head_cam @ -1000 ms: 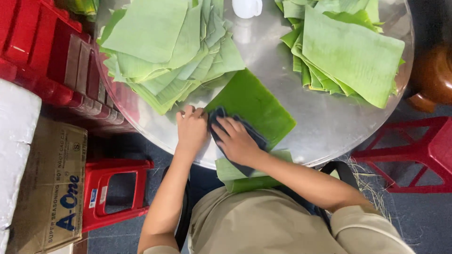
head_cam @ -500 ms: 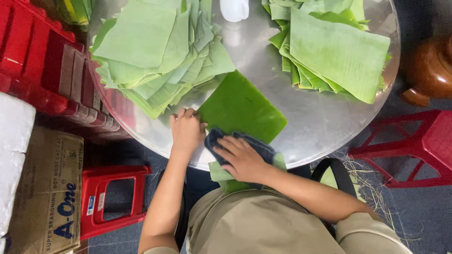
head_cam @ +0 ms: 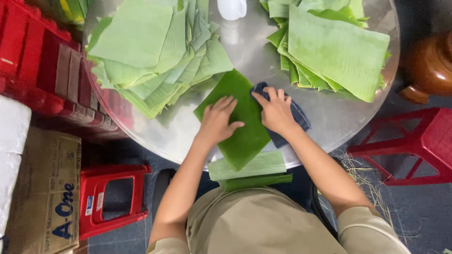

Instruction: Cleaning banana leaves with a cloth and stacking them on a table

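While pressing flat with fingers spread, left hand [head_cam: 217, 120] pins down a dark green banana leaf [head_cam: 238, 120], smooth, glossy, roughly rectangular, lying right under those fingers. Just right of them, right hand [head_cam: 275, 110] with fingers apart, pressed on a crumpled dark blue cloth [head_cam: 294, 115] at the leaf's edge. Beyond the fingertips, shiny round metal tabletop [head_cam: 325, 124] and two heaps of paler, ribbed leaf squares: left pile [head_cam: 150, 51], right pile [head_cam: 336, 47].
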